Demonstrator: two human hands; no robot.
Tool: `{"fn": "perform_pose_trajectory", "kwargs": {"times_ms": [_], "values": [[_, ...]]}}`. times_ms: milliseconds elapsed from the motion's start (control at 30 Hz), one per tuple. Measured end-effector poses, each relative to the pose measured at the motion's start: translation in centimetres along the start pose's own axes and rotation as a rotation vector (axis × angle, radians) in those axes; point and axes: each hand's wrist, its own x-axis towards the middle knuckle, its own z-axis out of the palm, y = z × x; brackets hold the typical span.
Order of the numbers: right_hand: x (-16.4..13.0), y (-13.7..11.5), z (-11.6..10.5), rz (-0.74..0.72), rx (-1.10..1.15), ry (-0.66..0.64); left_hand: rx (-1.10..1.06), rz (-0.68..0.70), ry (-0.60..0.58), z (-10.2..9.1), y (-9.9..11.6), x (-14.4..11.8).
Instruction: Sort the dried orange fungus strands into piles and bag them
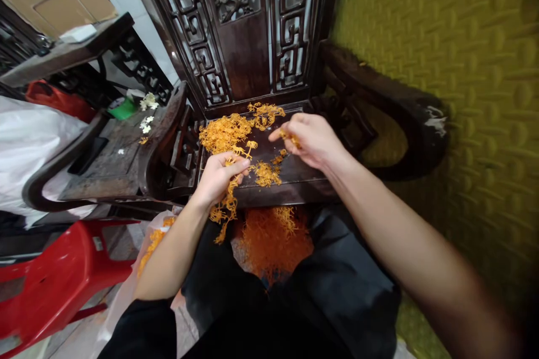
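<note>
My left hand (219, 176) grips a dangling string of orange plastic pieces (226, 207) at the front edge of a dark carved wooden chair seat (290, 182). My right hand (309, 137) hovers over the seat and pinches a small orange piece (291, 137) between its fingers. A loose heap of orange pieces (225, 132) lies on the seat behind both hands, with a smaller clump (265, 173) between them. A bigger pile of orange pieces (273, 238) rests in my lap on dark cloth.
A second dark wooden chair (113, 151) stands to the left with white bits and a green object on it. A red plastic chair (54, 280) is at lower left beside a bag of orange pieces (154, 241). A yellow padded wall (463, 67) fills the right.
</note>
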Motion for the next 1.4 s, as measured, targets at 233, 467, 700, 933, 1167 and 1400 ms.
{"fn": "perform_pose_trajectory", "kwargs": {"times_ms": [233, 467, 700, 933, 1167, 1400], "values": [[-1.9, 1.2, 2.4, -0.033, -0.162, -0.398, 0.041, -0.058, -0.091, 0.5, 0.1, 0.1], [1.7, 0.6, -0.3, -0.258, -0.204, 0.248, 0.128, -0.226, -0.108, 0.1, -0.1, 0.0], [-1.7, 1.3, 1.9, -0.376, -0.521, -0.271, 0.28, -0.113, -0.099, -0.3, -0.2, 0.6], [0.0, 1.4, 2.0, -0.474, -0.534, 0.035, 0.526, -0.001, -0.196, -0.1, -1.2, 0.9], [-0.8, 1.6, 2.3, -0.408, -0.539, -0.223, 0.538, 0.119, -0.09, 0.2, -0.5, 1.0], [0.7, 1.0, 1.0, -0.467, -0.26, 0.227, 0.488, 0.103, -0.021, 0.2, -1.1, 0.6]]}}
